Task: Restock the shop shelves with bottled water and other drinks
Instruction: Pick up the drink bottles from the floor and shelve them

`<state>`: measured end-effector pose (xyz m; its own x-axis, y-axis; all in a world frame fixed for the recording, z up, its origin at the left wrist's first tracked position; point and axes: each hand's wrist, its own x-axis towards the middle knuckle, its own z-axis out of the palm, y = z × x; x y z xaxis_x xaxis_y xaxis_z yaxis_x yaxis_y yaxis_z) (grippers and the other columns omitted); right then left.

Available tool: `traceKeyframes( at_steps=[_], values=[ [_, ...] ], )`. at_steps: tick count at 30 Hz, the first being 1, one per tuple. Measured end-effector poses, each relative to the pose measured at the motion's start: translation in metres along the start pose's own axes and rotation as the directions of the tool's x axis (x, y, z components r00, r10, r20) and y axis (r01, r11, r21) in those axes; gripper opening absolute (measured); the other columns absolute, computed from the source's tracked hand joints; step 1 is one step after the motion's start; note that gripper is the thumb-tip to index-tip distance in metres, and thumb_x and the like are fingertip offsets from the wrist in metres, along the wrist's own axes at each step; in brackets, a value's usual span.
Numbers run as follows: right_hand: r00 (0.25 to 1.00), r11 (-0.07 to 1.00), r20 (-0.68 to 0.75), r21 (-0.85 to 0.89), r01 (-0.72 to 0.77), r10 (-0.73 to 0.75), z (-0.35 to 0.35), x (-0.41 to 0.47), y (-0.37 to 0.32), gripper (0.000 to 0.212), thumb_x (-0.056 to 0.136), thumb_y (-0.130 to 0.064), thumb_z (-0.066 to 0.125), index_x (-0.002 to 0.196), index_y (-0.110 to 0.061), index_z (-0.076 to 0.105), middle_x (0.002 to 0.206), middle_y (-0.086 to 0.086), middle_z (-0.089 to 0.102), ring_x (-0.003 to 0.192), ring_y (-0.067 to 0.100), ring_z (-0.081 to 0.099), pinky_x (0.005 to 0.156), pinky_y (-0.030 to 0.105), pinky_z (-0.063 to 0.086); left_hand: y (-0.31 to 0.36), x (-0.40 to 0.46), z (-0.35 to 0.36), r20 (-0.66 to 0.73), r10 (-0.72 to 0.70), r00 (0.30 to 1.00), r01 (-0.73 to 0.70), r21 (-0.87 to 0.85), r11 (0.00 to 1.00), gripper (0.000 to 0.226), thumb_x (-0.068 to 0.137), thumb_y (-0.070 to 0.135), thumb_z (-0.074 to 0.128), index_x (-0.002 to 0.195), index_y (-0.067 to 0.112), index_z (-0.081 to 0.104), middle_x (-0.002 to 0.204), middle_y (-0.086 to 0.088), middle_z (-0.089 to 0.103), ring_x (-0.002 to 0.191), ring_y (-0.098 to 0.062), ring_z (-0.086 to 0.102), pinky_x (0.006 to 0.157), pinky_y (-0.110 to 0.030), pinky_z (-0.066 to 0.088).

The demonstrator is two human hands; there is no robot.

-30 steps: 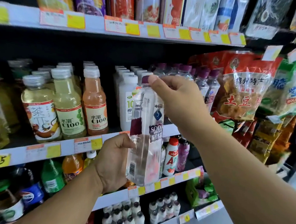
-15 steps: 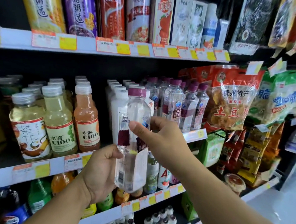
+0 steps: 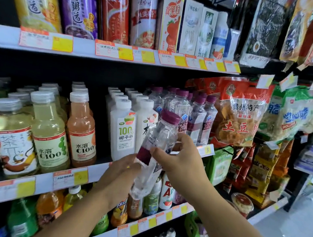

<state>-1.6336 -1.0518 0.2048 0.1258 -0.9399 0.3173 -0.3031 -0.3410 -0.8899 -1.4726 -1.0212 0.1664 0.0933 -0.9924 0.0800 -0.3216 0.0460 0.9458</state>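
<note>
The step in hand looked like shelving one soda water bottle [image 3: 154, 151], which was held tilted, cap up and to the right, in front of the middle shelf [image 3: 100, 167] and not yet on it. The left hand [image 3: 119, 173] curled round its lower half; the right hand [image 3: 179, 157] pinched it near the middle. Next, by my judgement, it needed turning upright and sliding in with the purple-capped soda water row [image 3: 195, 110], just behind. Counted at the shelf front: two white coconut water bottles [image 3: 122, 129], two pale C100 bottles [image 3: 48, 129], one pink C100 bottle [image 3: 81, 129], one tea bottle [image 3: 11, 136]; about four purple-capped fronts, more behind.
</note>
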Motion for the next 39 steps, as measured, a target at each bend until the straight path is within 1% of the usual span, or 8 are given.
traceKeyframes(
  at_steps=[3,9,12,20,29,34,36,39],
  values=[
    [1.000,0.998,-0.017,-0.069,-0.004,0.003,0.001,0.000,0.009,0.051,0.081,-0.045,0.076,0.122,-0.029,0.049,0.089,-0.010,0.064,0.072,0.011,0.066,0.067,0.039,0.056,-0.003,0.004,0.003,-0.013,0.036,0.999,-0.030,0.322,0.946,0.040,0.093,0.049,0.046,0.132,0.047,0.054,0.134,0.019,0.059,0.119,-0.003,0.057,0.102,-0.034,0.044],
    [0.996,0.990,-0.084,-0.141,0.006,-0.018,-0.002,0.012,0.008,0.054,0.085,-0.043,0.074,0.128,-0.031,0.044,0.090,-0.010,0.062,0.071,0.016,0.066,0.063,0.043,0.058,-0.004,0.004,0.003,-0.065,0.109,0.992,-0.015,0.796,0.605,0.056,0.097,0.054,0.038,0.146,0.027,0.037,0.147,0.006,0.049,0.133,-0.017,0.045,0.104,-0.031,0.040],
    [0.982,0.988,-0.172,-0.143,0.053,-0.078,-0.010,0.026,0.001,0.058,0.085,-0.042,0.074,0.134,-0.028,0.044,0.099,-0.013,0.062,0.079,0.006,0.062,0.064,0.035,0.053,-0.005,0.007,0.004,-0.043,0.109,0.993,-0.013,0.885,0.466,0.052,0.097,0.048,0.037,0.143,0.022,0.038,0.143,0.002,0.050,0.132,-0.020,0.045,0.103,-0.032,0.041],
    [0.963,0.991,-0.251,-0.114,0.067,-0.094,-0.011,0.046,-0.001,0.050,0.088,-0.037,0.074,0.127,-0.030,0.042,0.101,-0.012,0.064,0.087,0.012,0.065,0.073,0.037,0.055,0.008,0.013,0.013,-0.016,0.007,1.000,0.014,0.974,0.227,0.048,0.098,0.036,0.043,0.139,0.010,0.044,0.136,-0.008,0.054,0.123,-0.027,0.053,0.097,-0.036,0.044],
    [0.965,0.989,-0.255,-0.146,0.019,-0.056,0.003,0.082,0.007,0.072,0.090,-0.044,0.070,0.147,-0.020,0.033,0.129,0.001,0.058,0.103,0.024,0.060,0.074,0.032,0.044,0.014,0.014,0.015,0.030,-0.017,0.999,-0.027,0.980,0.198,0.035,0.097,0.032,0.046,0.124,0.011,0.055,0.129,-0.011,0.056,0.113,-0.028,0.057,0.088,-0.035,0.045],
    [0.986,0.949,-0.168,-0.313,-0.041,-0.013,0.009,0.102,0.005,0.068,0.092,-0.045,0.067,0.144,-0.016,0.034,0.118,0.004,0.059,0.089,0.022,0.056,0.052,0.024,0.035,0.012,0.018,0.015,0.047,-0.004,0.999,-0.045,0.978,0.206,0.031,0.095,0.031,0.047,0.118,0.013,0.059,0.122,-0.010,0.057,0.109,-0.027,0.057,0.087,-0.036,0.045],
    [0.990,0.911,-0.138,-0.409,-0.050,-0.007,0.011,0.108,0.000,0.069,0.093,-0.049,0.064,0.144,-0.012,0.034,0.117,0.008,0.056,0.090,0.026,0.059,0.057,0.028,0.041,0.012,0.019,0.015,0.053,-0.008,0.999,-0.050,0.975,0.218,0.029,0.094,0.028,0.047,0.116,0.014,0.060,0.121,-0.010,0.057,0.110,-0.028,0.056,0.087,-0.036,0.044],
    [0.992,0.843,-0.125,-0.533,-0.068,0.001,0.014,0.116,-0.008,0.077,0.094,-0.053,0.062,0.148,-0.007,0.031,0.145,0.018,0.042,0.104,0.032,0.061,0.076,0.034,0.045,0.012,0.022,0.016,0.061,-0.005,0.998,-0.058,0.970,0.236,0.028,0.094,0.025,0.047,0.116,0.014,0.061,0.121,-0.010,0.056,0.109,-0.028,0.056,0.086,-0.035,0.045]
  ],
)
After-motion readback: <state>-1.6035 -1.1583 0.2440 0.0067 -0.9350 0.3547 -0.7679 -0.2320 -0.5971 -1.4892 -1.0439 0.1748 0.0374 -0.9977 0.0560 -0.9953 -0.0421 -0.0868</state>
